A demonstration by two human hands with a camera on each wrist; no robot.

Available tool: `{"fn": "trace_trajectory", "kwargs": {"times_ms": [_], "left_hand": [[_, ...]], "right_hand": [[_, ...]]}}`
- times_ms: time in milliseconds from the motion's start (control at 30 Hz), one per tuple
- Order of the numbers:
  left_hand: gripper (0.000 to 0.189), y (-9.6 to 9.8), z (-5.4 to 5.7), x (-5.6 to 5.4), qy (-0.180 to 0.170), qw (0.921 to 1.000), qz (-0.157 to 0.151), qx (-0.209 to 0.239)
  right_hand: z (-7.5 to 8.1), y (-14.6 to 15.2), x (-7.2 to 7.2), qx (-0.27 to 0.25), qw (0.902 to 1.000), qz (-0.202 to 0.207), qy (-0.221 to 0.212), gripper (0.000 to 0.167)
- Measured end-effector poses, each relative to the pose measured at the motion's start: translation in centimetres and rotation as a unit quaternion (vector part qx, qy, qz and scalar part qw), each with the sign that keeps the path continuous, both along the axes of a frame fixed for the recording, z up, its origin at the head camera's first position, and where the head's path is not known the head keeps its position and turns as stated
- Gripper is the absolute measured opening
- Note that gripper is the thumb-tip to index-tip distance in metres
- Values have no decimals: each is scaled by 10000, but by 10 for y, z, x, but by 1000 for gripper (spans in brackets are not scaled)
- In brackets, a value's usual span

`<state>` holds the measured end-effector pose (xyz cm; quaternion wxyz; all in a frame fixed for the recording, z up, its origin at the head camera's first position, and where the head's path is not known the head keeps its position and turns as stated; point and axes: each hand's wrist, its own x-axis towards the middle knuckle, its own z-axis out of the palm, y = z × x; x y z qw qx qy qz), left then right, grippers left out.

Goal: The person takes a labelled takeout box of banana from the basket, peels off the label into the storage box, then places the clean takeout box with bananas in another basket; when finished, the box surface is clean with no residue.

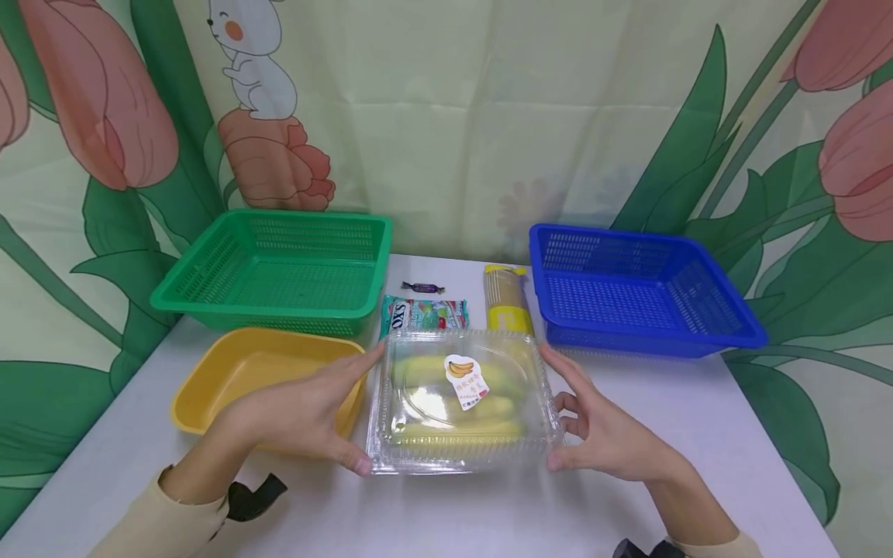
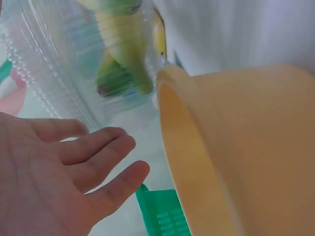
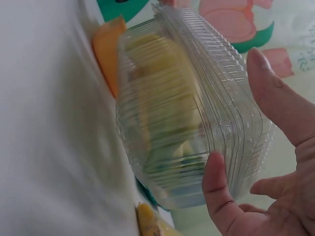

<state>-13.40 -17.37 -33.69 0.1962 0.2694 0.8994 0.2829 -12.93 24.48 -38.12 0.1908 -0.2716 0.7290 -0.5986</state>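
Note:
A clear plastic clamshell box (image 1: 463, 403) of bananas, a white banana label (image 1: 466, 381) on its lid, is between my two hands in the head view. My left hand (image 1: 300, 411) is at its left side, thumb at the near corner, index fingertip by the far one. In the left wrist view its fingers (image 2: 98, 157) are straight and spread below the box. My right hand (image 1: 607, 426) reaches along the right side, thumb and index fingertip at the edge. In the right wrist view one fingertip (image 3: 214, 167) overlaps the ribbed wall.
Left are a green basket (image 1: 272, 318) and a yellow basin (image 1: 244, 360); right, a blue basket (image 1: 649, 337). Behind the box lie a teal packet (image 1: 425, 314), a purple wrapped candy (image 1: 422, 287) and a brown-and-yellow package (image 1: 505, 298). A printed curtain (image 1: 446, 139) hangs behind the white table (image 1: 446, 519).

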Motion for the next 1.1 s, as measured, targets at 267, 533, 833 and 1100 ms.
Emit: {"fn": "trace_trajectory", "kwargs": {"times_ms": [267, 533, 833, 1100], "left_hand": [[135, 2, -7, 5, -130, 9996, -135, -191], [139, 9, -19, 11, 217, 9976, -207, -630], [143, 14, -28, 13, 412, 9962, -30, -764], [141, 11, -30, 11, 728, 9952, 169, -635]], "right_hand": [[-16, 1, 15, 53, 9999, 36, 160, 120], [-24, -3, 21, 113, 9989, -85, 443, 123], [-26, -2, 20, 398, 9961, -139, 772, 122], [-28, -3, 14, 1066, 9831, -110, 1484, 128]]}}
